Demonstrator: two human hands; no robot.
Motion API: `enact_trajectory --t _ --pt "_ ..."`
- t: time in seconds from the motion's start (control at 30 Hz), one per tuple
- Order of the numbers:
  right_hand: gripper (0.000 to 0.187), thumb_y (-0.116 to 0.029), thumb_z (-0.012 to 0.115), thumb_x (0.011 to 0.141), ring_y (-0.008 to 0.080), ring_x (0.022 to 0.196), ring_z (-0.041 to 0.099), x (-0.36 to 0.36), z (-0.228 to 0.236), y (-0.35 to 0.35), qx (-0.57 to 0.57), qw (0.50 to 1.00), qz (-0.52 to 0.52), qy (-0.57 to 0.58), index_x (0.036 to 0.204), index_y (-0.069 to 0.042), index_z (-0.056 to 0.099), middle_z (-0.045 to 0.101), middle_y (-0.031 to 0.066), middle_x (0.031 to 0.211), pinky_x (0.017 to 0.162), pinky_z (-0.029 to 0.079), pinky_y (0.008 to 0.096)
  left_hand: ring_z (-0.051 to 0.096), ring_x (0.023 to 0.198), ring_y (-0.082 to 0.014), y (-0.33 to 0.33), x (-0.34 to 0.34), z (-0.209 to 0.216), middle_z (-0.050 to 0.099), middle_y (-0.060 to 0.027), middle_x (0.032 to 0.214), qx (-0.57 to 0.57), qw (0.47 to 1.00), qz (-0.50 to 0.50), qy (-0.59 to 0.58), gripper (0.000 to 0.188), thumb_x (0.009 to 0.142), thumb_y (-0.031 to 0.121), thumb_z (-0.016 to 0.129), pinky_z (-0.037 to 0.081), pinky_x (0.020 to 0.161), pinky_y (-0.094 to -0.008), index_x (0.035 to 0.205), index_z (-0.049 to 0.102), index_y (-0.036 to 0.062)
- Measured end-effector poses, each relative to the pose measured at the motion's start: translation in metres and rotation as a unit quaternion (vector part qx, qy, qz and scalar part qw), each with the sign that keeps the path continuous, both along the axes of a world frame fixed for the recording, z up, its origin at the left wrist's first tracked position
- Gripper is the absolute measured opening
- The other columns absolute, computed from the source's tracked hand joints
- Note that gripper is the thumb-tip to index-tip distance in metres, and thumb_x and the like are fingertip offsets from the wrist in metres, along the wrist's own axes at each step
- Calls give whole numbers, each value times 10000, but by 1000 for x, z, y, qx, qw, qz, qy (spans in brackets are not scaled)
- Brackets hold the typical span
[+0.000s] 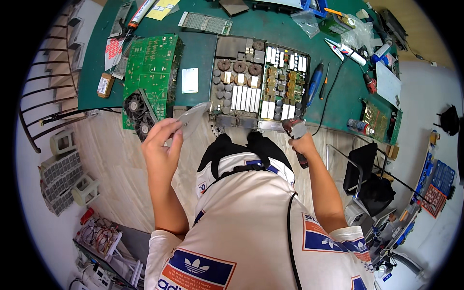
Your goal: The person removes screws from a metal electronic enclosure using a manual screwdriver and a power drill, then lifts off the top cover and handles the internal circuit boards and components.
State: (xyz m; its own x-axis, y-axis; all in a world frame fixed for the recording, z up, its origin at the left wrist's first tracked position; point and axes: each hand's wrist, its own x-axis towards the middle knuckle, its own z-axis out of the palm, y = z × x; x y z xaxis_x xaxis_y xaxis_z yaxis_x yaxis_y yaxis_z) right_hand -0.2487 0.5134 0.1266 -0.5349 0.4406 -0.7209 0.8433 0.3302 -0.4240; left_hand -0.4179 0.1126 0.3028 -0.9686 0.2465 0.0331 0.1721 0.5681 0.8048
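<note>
My left hand (163, 140) pinches a translucent plastic sheet (194, 117) between thumb and fingers, in front of the table's near edge. My right hand (303, 145) is wrapped round a cordless drill (294, 127), whose head is at the near right corner of an opened electronic power unit (239, 99). Whether the drill's bit touches the unit cannot be seen. Inside the unit are brown ring coils, grey capacitors and white metal blocks. Left of it stands a large green circuit board (151, 63), with black fans (137, 110) at its near end, close to my left hand.
On the green table (193, 46) lie a white card (190, 80), a blue screwdriver (315, 82), a thin orange-handled screwdriver (326, 77) and a small brown box (105, 85). Glue tubes (352, 53) and plastic bags crowd the far right. A black chair (361, 166) stands at the right.
</note>
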Motion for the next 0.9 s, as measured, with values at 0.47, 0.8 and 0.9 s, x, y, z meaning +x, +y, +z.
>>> enact_trajectory --t 0.47,0.8,0.9 --pt "238 -98 731 682 213 549 670 3 2 -3 3 1000 -24 -2 871 27 658 678 119 691 545 539 371 649 818 -136 12 9 8 704 -99 1033 21 1000 1 20 162 869 15 717 521 719 -250 1026 729 -23" --pt "263 -86 731 676 206 549 667 8 -2 -1 -19 999 -44 18 891 39 644 672 106 711 527 528 362 656 809 -147 17 15 -6 709 -109 1030 48 999 -7 14 179 855 -2 720 526 707 -258 1032 724 -30" --pt "272 -78 726 677 204 555 669 12 -5 3 -35 997 -48 38 910 34 641 672 100 728 525 524 358 657 805 -153 18 15 -12 710 -109 1021 54 998 -15 18 181 853 -2 721 526 703 -260 1032 725 -27"
